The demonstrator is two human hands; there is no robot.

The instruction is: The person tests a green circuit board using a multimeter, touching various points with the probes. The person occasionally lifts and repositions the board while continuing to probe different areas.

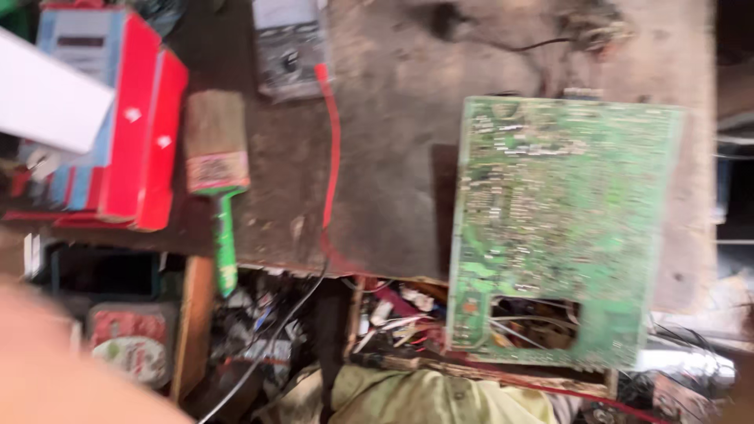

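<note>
Currently blurred: green circuit board point(559, 228) lies flat at 3 o'clock on the tabletop point(393, 157), overhanging its near edge. Brush point(217, 177) at 9 o'clock. A skin-coloured blur at 7 o'clock; fingers' state can't be told.

- 1 green circuit board point(561, 228), 3 o'clock on my bench
- 1 paintbrush point(217, 173), green handle, 9 o'clock of the board
- 1 red cable point(333, 149), 12 o'clock, running down past the bench edge
- 2 red boxes point(137, 126), stacked, 10 o'clock
- 1 white box point(47, 98), 10 o'clock, over the red ones
- 1 round tin point(129, 341), 8 o'clock
- 1 blurred bit of my arm point(55, 377), 7 o'clock
</note>
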